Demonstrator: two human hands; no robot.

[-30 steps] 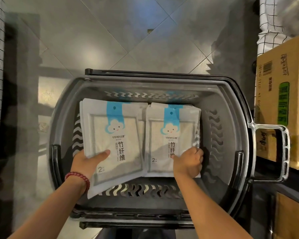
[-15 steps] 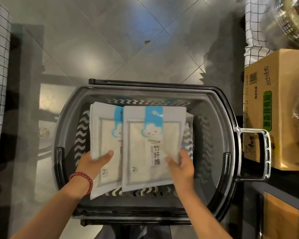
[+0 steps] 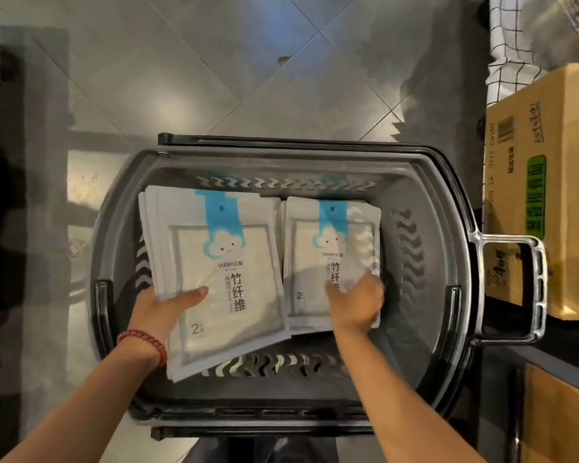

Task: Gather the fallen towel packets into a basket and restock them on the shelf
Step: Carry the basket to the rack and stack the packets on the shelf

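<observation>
A grey plastic basket (image 3: 425, 202) stands on the tiled floor below me. My left hand (image 3: 163, 310) grips a stack of white towel packets (image 3: 214, 262) with a blue cloud logo, thumb on top, held inside the basket's left half. A second stack of the same packets (image 3: 328, 248) lies in the right half. My right hand (image 3: 356, 302) grips that stack's near right corner; the hand is blurred.
A cardboard box (image 3: 549, 182) stands to the right, close to the basket's pull handle (image 3: 515, 289). Grid-patterned cloth (image 3: 512, 45) hangs at the upper right, and more at the far left edge. Grey floor tiles (image 3: 214, 78) stretch beyond the basket.
Half a second ago the right stack overlapped the left one in the basket's middle. Now the two stacks lie side by side again, and my right hand has moved right with its stack.
</observation>
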